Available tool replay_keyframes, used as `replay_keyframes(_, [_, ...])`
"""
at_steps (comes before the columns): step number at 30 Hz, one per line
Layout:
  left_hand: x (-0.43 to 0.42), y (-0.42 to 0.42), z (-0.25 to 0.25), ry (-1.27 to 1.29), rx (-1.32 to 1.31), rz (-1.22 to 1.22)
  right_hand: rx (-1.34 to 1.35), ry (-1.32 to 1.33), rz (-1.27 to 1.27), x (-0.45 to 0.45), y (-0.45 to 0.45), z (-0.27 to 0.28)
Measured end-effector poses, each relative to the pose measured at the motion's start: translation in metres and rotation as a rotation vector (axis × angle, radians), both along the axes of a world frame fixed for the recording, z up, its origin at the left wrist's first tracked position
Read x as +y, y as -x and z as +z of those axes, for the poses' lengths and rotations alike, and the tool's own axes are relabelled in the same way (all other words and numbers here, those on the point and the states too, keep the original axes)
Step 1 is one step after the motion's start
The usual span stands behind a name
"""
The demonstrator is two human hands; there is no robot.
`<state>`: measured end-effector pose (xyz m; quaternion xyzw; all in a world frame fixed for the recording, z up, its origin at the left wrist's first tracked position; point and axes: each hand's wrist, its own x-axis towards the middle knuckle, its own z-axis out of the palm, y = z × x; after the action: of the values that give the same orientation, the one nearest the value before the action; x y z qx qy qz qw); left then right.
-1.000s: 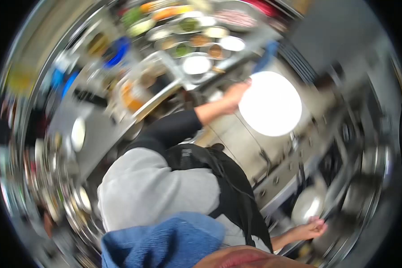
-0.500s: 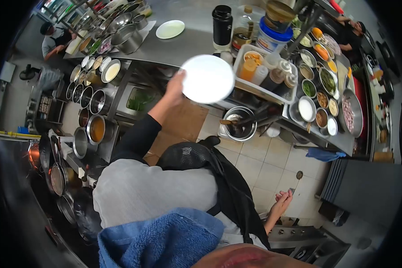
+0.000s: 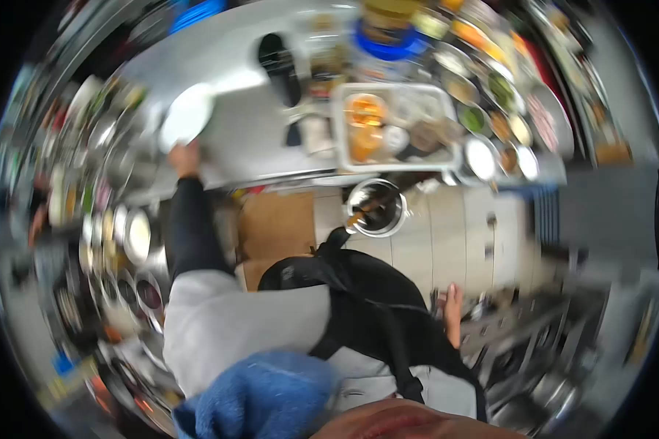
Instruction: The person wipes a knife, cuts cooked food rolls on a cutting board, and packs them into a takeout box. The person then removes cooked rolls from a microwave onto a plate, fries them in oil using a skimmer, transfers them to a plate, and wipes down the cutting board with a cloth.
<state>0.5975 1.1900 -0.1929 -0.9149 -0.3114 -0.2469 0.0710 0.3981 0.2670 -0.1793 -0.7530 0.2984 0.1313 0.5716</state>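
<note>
My left hand (image 3: 185, 157) reaches over the steel counter (image 3: 238, 110) at the upper left, closed on the near edge of a white plate (image 3: 187, 115). The plate is blurred, and whether it touches the counter or another plate is hard to tell. My right hand (image 3: 452, 301) is low on the right beside the stove (image 3: 498, 322), fingers pointing up and stretched out, with nothing visible in it.
A white tray (image 3: 450, 157) of bottles and tubs stands on the counter, with a black bottle (image 3: 278, 66) to its left. Bowls of ingredients (image 3: 501, 91) fill the upper right. A pot (image 3: 377, 208) sits below the counter edge. Metal containers (image 3: 138, 235) stand at left.
The view has turned. My left hand has carried the plate out over the counter's left part, where another plate lay earlier; only one plate shows there now. My right hand's fingers now point more upward.
</note>
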Motion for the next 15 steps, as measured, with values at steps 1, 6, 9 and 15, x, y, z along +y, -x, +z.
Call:
replay_keyframes(1, [0.000,-0.006,0.007,0.035,0.097,-0.143,-0.040,0.038,-0.010,0.002,0.004,-0.003])
replay_keyframes(6, [0.014,-0.025,-0.003,0.349,0.261,0.099,0.060,0.132,-0.230,0.025,0.026,-0.001])
replay_keyframes(9, [-0.026,-0.049,-0.017,0.252,0.449,-0.212,0.045,0.123,-0.257,0.016,0.040,-0.046])
replay_keyframes(15, [-0.216,-0.070,-0.057,0.879,0.576,-0.748,0.137,0.272,-0.287,0.041,0.038,-0.007])
